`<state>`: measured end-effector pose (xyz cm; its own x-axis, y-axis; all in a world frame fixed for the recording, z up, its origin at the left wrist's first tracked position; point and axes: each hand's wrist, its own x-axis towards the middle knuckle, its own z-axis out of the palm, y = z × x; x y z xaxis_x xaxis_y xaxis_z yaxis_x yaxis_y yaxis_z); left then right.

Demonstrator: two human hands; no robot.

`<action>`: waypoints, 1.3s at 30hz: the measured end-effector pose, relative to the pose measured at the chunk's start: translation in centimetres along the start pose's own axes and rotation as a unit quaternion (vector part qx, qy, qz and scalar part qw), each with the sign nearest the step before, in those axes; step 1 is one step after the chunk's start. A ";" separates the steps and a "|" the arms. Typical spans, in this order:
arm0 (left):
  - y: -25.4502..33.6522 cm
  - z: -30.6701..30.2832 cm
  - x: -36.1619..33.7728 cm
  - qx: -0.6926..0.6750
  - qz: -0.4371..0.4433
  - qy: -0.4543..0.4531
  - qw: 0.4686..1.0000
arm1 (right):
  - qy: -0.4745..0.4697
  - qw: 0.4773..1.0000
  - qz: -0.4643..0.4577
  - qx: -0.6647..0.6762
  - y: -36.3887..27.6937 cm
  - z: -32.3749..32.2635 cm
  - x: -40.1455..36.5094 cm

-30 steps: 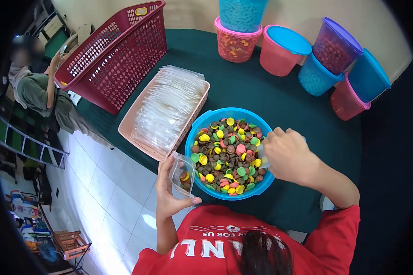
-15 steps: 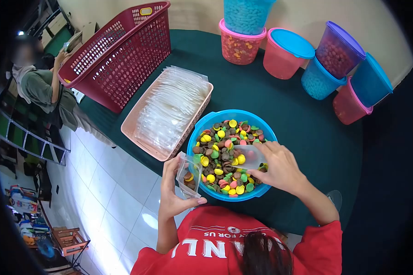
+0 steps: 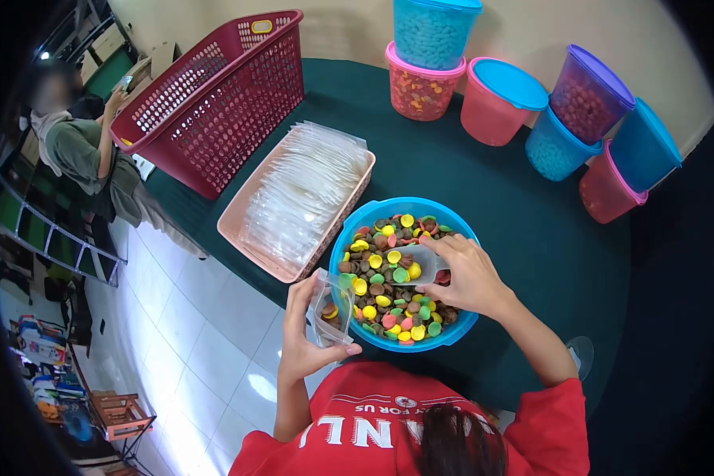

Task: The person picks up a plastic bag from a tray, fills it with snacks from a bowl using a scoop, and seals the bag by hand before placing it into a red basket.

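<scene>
My left hand (image 3: 297, 337) grips a clear plastic pouch (image 3: 343, 300) by its side, its mouth held apart. Some brown and yellow pieces lie low inside it. The pouch overlaps the left rim of a round blue tub (image 3: 451, 338). Small cup-shaped pieces (image 3: 389, 305) in brown, yellow, green and pink fill the tub. Over the tub, my right hand (image 3: 472, 278) is closed round a translucent scoop (image 3: 425, 264). The scoop's front is among the pieces, with a few yellow, green and brown ones at its mouth.
A peach basket (image 3: 243, 258) holds many flat clear pouches (image 3: 305, 194) beside the tub. Behind it stands a maroon perforated basket (image 3: 238, 119). Several lidded containers, including a pink one (image 3: 496, 111), line the wall. A person (image 3: 91, 159) stands at the far left.
The scoop has dipped and shifted slightly among the pieces, with my right hand tilting along. My left hand keeps the pouch by the rim. The whole view has shifted a little.
</scene>
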<state>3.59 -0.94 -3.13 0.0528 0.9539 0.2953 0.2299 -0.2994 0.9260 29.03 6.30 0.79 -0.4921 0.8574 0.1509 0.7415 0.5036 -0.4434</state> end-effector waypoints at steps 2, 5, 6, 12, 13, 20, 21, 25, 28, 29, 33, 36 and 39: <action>0.1 0.0 0.0 -0.006 -0.012 0.003 1.000 | -0.010 1.000 0.006 0.009 0.2 -0.3 0.2; 0.1 -0.1 0.0 0.003 0.001 0.002 1.000 | -0.054 0.997 0.011 0.058 0.3 -0.6 0.4; 0.1 -0.1 0.1 0.003 0.002 0.003 1.000 | -0.037 0.997 0.003 0.075 0.3 -0.3 0.4; 0.2 0.0 0.2 0.032 0.014 0.000 0.999 | -0.016 0.995 -0.026 0.099 0.6 1.7 0.7; 0.4 0.0 0.3 0.042 0.017 -0.007 0.999 | -0.023 0.990 -0.030 0.136 0.7 1.5 0.9; 1.5 -0.2 0.8 0.105 0.039 -0.014 0.994 | -0.037 0.986 -0.041 0.157 0.0 -3.0 1.0; 1.5 -0.1 0.9 0.110 0.038 -0.014 0.993 | -0.024 0.985 -0.034 0.169 -0.1 -3.8 0.9; 1.9 0.5 1.1 0.116 0.032 -0.017 0.993 | -0.012 0.987 -0.031 0.155 -1.5 -6.7 1.0; 2.7 1.0 1.6 0.148 0.041 -0.021 0.988 | -0.018 0.993 -0.089 0.074 -3.5 -7.6 0.9; 3.1 1.3 1.8 0.163 0.052 -0.030 0.985 | -0.019 0.989 -0.136 0.049 -4.2 -7.7 0.9; 3.6 2.2 2.2 0.198 0.071 -0.034 0.977 | -0.037 0.993 -0.093 -0.066 -5.8 -8.8 1.5; 4.1 2.3 2.3 0.218 0.084 -0.040 0.971 | -0.065 0.986 -0.147 -0.045 -5.5 -8.5 1.3; 4.1 2.4 2.2 0.232 0.087 -0.047 0.968 | -0.057 0.992 -0.095 -0.064 -5.7 -8.9 1.3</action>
<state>7.02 0.03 0.74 0.2125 0.8938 0.3949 0.6206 -0.4356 0.6520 28.22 5.50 11.44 -0.6711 0.7321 0.1168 0.6792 0.6704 -0.2988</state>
